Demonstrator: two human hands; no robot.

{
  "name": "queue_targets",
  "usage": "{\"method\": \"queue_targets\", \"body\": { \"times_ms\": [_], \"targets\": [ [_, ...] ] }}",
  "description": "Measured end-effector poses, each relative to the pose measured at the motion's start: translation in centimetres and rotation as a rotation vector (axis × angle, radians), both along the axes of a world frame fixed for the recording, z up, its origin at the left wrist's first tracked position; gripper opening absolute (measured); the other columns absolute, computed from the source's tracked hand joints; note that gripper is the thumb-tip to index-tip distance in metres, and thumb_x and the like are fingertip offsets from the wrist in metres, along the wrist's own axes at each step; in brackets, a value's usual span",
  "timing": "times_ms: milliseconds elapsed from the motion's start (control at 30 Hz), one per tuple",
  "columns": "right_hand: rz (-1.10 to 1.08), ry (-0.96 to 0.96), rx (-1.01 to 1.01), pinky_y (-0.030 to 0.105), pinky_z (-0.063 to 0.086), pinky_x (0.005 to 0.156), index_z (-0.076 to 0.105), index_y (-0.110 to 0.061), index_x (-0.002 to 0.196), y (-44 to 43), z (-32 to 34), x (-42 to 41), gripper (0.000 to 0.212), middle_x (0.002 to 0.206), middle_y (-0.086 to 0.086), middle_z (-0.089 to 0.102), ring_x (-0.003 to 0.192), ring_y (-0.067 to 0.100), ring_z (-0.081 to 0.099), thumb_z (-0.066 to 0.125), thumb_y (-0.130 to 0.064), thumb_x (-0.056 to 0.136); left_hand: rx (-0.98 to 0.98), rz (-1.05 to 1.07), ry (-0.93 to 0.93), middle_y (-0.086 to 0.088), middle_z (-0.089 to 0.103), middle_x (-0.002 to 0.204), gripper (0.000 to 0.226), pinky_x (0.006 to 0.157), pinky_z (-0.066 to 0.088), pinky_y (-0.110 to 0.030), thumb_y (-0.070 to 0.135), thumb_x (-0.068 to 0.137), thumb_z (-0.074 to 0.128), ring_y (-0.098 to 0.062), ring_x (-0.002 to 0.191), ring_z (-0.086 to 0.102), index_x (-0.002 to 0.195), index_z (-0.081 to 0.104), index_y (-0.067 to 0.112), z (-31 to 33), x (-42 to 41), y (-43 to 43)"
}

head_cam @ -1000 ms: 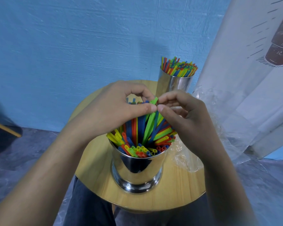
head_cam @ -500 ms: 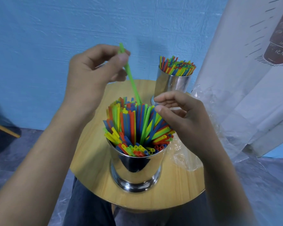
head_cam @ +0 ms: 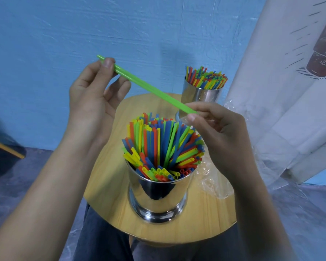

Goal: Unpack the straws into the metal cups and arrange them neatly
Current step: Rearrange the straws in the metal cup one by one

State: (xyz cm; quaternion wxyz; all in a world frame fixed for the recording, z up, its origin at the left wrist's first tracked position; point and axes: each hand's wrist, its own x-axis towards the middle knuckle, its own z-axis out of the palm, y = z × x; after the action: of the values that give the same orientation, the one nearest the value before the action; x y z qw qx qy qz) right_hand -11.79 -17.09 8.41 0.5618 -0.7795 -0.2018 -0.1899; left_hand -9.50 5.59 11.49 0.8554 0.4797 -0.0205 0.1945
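I see the left hand [head_cam: 90, 102] and right hand [head_cam: 215, 132] each pinching one end of the green straw [head_cam: 151, 87], above the centre cup [head_cam: 158, 196]

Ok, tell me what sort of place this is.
Likely a makeshift indoor corner: a small round wooden table by a blue wall, a printed white cloth hanging at right, a straw-filled metal cup.

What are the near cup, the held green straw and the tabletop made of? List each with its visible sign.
The near cup looks like metal, likely polished stainless steel: its wall is mirror-bright with dark reflections. The green straw is probably plastic: a thin, straight, smooth tube of uniform bright colour. The tabletop is wood or wood-look laminate, I cannot tell which: pale grain lines and a slight sheen.
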Motion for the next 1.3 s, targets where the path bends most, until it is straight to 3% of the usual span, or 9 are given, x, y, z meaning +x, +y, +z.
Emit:
{"method": "queue_targets", "body": {
  "times_ms": [100, 233, 400, 567, 767, 900, 967, 1100, 1300],
  "targets": [
    [0.009, 0.000, 0.187, 0.024, 0.052, 0.072, 0.076, -0.024, 0.102, -0.3, 0.3, -0.2, 0.020, 0.075, 0.000, 0.073, 0.073, 0.009, 0.066, 0.066, -0.007, 0.098, 0.095, -0.030, 0.046, 0.004, 0.066, 0.087, 0.004, 0.075, 0.056, -0.023, 0.019, 0.099, 0.064, -0.013, 0.079, 0.070, 0.097, 0.062, 0.016, -0.4, 0.0, 0.2],
    [0.139, 0.096, 0.542, 0.027, 0.049, 0.070, 0.076, -0.018, 0.101, -0.6, 0.9, -0.3, 0.012, 0.079, 0.004, 0.069, 0.070, 0.016, 0.056, 0.065, -0.018, 0.096, 0.461, -0.058, 0.074, 0.010, 0.069, 0.077, 0.014, 0.075, 0.047, -0.025, 0.023, 0.096, 0.068, -0.010, 0.079, 0.064, 0.082, 0.072, 0.026, -1.1, 0.0, 0.4],
    [0.002, 0.012, 0.617, 0.028, 0.044, 0.062, 0.072, -0.018, 0.091, -0.5, 1.2, -0.3, 0.028, 0.068, 0.001, 0.061, 0.063, 0.016, 0.051, 0.050, -0.016, 0.107, 0.852, -0.184, 0.073, -0.002, 0.074, 0.087, 0.007, 0.079, 0.048, -0.022, 0.033, 0.087, 0.078, -0.006, 0.083, 0.066, 0.085, 0.074, 0.027, -0.8, -1.0, -0.5],
    [-0.173, 0.017, 0.649, 0.030, 0.028, 0.052, 0.058, -0.015, 0.078, -1.3, 1.8, -0.3, 0.033, 0.051, -0.003, 0.040, 0.051, 0.017, 0.033, 0.044, -0.010, 0.108, 1.249, -0.429, 0.153, 0.029, 0.062, 0.127, 0.069, 0.096, 0.052, -0.025, 0.070, 0.065, 0.074, 0.010, 0.114, 0.060, 0.129, 0.060, 0.048, -0.4, -1.5, -0.2],
    [-0.118, 0.015, 0.352, 0.022, 0.028, 0.049, 0.053, -0.015, 0.074, -0.9, 1.2, -0.5, 0.032, 0.055, -0.009, 0.038, 0.051, 0.011, 0.032, 0.046, -0.011, 0.105, 1.333, -0.343, 0.183, 0.017, 0.068, 0.113, 0.041, 0.092, 0.058, -0.040, 0.054, 0.075, 0.078, -0.003, 0.100, 0.067, 0.113, 0.066, 0.042, -0.6, -0.8, -0.7],
    [-0.035, -0.002, 0.072, 0.033, 0.032, 0.053, 0.058, -0.014, 0.081, -0.6, 0.8, -0.6, 0.022, 0.060, -0.007, 0.040, 0.057, 0.012, 0.036, 0.056, -0.013, 0.103, 1.354, -0.274, 0.166, 0.012, 0.070, 0.103, 0.020, 0.089, 0.057, -0.046, 0.048, 0.085, 0.077, -0.010, 0.096, 0.068, 0.103, 0.069, 0.041, -0.9, -0.6, -0.9],
    [-0.004, 0.006, 0.028, 0.029, 0.033, 0.054, 0.057, -0.015, 0.095, -0.6, 0.6, -0.7, 0.010, 0.061, -0.003, 0.041, 0.056, 0.011, 0.036, 0.063, -0.009, 0.100, 1.359, -0.255, 0.161, 0.014, 0.070, 0.102, 0.026, 0.088, 0.057, -0.045, 0.057, 0.079, 0.072, -0.010, 0.096, 0.068, 0.101, 0.069, 0.044, -0.9, -0.7, -1.0],
    [0.029, -0.012, -0.012, 0.026, 0.034, 0.053, 0.052, -0.021, 0.114, -0.7, 0.3, -0.9, 0.026, 0.062, 0.001, 0.036, 0.056, 0.012, 0.036, 0.069, -0.010, 0.097, 1.336, -0.249, 0.146, 0.017, 0.071, 0.102, 0.023, 0.088, 0.057, -0.044, 0.054, 0.078, 0.069, -0.007, 0.096, 0.068, 0.099, 0.070, 0.044, -0.7, -0.8, -1.2],
    [0.017, -0.037, -0.160, 0.037, 0.044, 0.055, 0.064, -0.020, 0.102, -0.3, 0.1, -0.5, 0.015, 0.069, -0.007, 0.055, 0.062, 0.010, 0.052, 0.051, -0.027, 0.107, 1.339, -0.255, 0.103, 0.015, 0.072, 0.095, 0.009, 0.084, 0.058, -0.043, 0.037, 0.087, 0.076, -0.012, 0.089, 0.070, 0.095, 0.071, 0.038, -0.4, -0.8, -1.6]
  ]
}}
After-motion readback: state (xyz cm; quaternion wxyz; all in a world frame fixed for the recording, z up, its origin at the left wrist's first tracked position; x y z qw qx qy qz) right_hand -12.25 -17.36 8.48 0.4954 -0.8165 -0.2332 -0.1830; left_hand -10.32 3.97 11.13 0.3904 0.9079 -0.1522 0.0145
